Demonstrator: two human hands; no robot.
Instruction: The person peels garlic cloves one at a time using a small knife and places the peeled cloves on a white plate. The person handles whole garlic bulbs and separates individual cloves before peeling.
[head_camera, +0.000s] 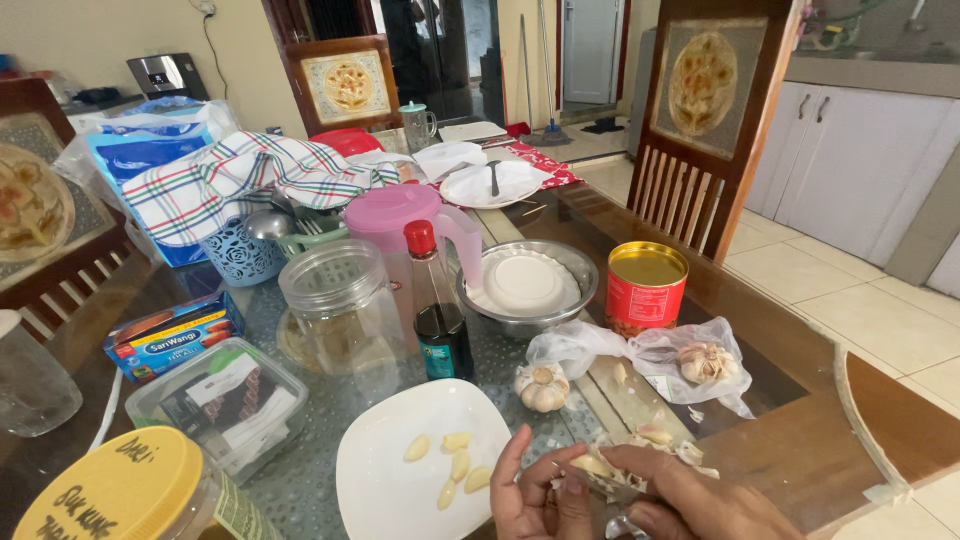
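Both hands work at the near edge of the table (800, 440), close together and touching. The left hand (535, 500) is curled, its fingers pinched in toward the right; the right hand (690, 500) reaches in from the right with its fingers closed around a garlic clove (592, 466) still half in its papery skin. The clove sits between the two hands, its long axis running roughly left to right, and both grip it, though the right has more of it.

Just left of the hands lies a white plate (390, 490) with five peeled cloves (455, 465) on its right part, the nearest one almost beside the left hand's fingertips. Farther off, straight beyond the hands, a whole garlic bulb (542, 387) rests on the table, and to the right another bulb sits in a clear plastic bag (690, 365). Loose skins (655, 436) litter the spot between bag and hands. Behind stand a dark sauce bottle (440, 320) with a red cap, a red tin (645, 288) and a steel bowl (580, 262)
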